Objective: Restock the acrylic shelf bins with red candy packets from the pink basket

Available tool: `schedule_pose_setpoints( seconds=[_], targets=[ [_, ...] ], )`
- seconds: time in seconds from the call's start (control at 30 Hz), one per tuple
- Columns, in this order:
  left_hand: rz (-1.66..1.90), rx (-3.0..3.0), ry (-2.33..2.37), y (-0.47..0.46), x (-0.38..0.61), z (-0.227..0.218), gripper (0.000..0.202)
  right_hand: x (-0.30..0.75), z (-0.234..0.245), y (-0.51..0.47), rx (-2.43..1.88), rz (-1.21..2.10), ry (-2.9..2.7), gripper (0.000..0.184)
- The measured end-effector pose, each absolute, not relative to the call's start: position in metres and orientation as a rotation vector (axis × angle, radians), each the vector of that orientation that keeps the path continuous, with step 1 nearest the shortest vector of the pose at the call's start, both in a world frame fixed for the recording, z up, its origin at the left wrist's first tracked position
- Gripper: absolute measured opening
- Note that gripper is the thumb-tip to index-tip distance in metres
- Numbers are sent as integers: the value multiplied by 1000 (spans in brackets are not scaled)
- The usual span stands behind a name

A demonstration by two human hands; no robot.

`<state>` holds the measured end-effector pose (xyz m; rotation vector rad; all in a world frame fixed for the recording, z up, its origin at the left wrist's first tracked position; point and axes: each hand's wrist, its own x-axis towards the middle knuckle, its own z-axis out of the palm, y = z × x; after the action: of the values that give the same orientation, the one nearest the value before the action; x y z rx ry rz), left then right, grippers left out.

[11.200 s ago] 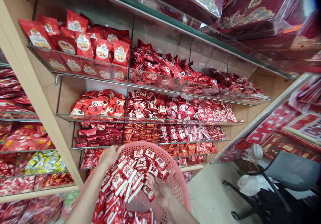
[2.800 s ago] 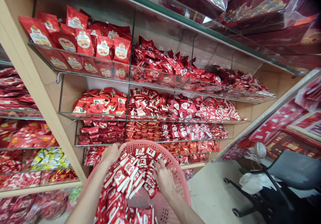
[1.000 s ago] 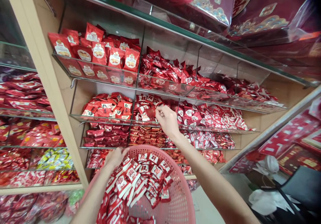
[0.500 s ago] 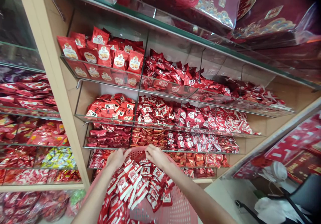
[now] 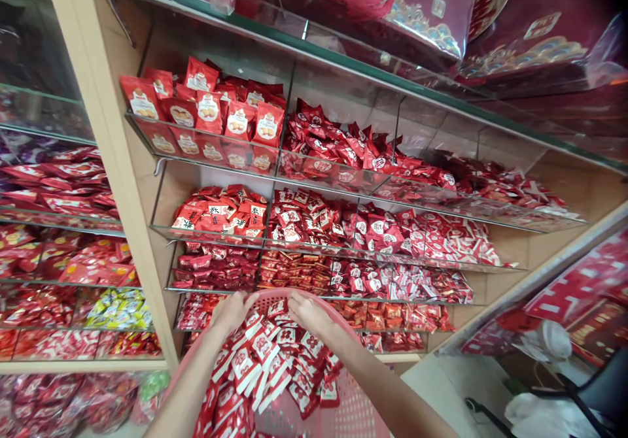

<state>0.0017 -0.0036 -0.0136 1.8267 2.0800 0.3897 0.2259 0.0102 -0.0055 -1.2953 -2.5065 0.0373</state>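
A pink perforated plastic basket (image 5: 350, 392) is tilted toward me in the lower middle. Heaped in it are small red-and-white wrapped packets (image 5: 262, 350). My left hand (image 5: 230, 310) is closed over the far rim on its left side. A short way along the same rim, my right hand (image 5: 310, 314) has its fingers bent over the edge, beside the topmost packets; its fingertips are partly hidden. Both forearms reach across the basket's sides. Just beyond the rim lies a shelf row of orange-red packets (image 5: 294, 271).
Glass shelves with low clear fronts hold red packets (image 5: 304, 219) and larger red bags (image 5: 209, 111). A wooden post (image 5: 105, 131) divides off more shelves at left. Purple gift bags (image 5: 530, 26) overhang the top. A dark chair (image 5: 598, 386) stands at lower right.
The view has shifted slightly, moving the shelves a little right and down in the picture. Both hands stay at the basket's far rim; the right fingers sit slightly lower.
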Motion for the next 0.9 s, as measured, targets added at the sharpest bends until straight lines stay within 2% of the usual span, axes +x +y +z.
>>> schedule_pose_setpoints(
  seconds=[0.17,0.37,0.6,0.7,0.9],
  targets=[
    [380,1816,2085,-3,1,-13,64,225,10,6,-1170,-88,-2693,23],
    [392,1816,2096,-3,2,-15,64,206,13,5,-1025,-154,-2779,16],
    [392,1822,2097,-4,2,-13,61,201,0,6,-1099,-241,-2772,16],
    [388,1801,2099,-6,3,-9,58,202,25,6,-1035,-217,-2670,22],
    [377,1786,2093,-7,5,-5,57,210,117,31,-970,-304,-2300,26]
  ],
)
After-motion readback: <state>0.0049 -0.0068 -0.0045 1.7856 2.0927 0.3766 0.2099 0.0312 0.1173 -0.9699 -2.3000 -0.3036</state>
